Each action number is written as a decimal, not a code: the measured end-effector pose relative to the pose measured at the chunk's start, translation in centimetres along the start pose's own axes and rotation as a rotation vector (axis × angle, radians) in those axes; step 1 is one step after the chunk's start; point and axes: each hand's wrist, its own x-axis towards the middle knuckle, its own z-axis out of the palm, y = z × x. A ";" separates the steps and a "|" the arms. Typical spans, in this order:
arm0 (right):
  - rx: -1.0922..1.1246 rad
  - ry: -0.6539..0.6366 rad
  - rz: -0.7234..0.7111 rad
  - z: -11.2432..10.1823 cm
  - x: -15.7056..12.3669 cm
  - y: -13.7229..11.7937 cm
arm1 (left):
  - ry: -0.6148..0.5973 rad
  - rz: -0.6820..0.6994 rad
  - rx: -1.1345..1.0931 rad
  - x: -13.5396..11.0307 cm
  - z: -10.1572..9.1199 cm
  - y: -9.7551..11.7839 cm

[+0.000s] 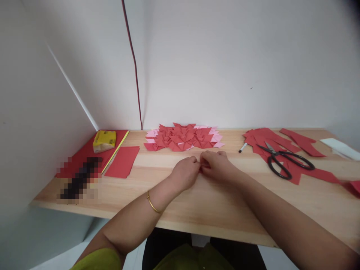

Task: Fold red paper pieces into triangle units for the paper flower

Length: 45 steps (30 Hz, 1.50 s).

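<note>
Above the middle of the wooden table, my left hand [185,173] and my right hand [218,165] meet with fingertips pinched together. Between them shows a sliver of red paper [200,169]; the fingers hide most of it, so its shape cannot be made out. Both hands are closed on this paper. Just beyond them lies a spread of folded red and pink paper pieces [181,138] with pointed tips, close to the wall. A gold bangle [153,203] circles my left wrist.
Black-handled scissors [277,153] lie on red paper scraps [317,174] at right, near a marker pen [243,147] and white paper [341,148]. At left are red rectangular sheets [123,162], a larger red sheet [84,153], a yellow packet [104,140] and a blurred-out dark item [81,180].
</note>
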 end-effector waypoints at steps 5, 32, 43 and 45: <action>0.029 -0.088 -0.042 -0.2 -0.1 0.0 | -0.033 0.012 0.092 -0.8 -0.9 1.2; 0.012 -0.319 0.092 -4.0 -0.8 0.8 | -0.177 -0.002 0.216 -3.1 -2.5 5.1; 0.001 -0.029 0.066 -0.5 0.2 0.3 | -0.114 -0.022 0.218 -2.9 -1.9 5.1; -0.020 -0.043 0.047 -0.2 0.2 0.3 | -0.118 -0.033 0.208 -2.9 -2.0 5.2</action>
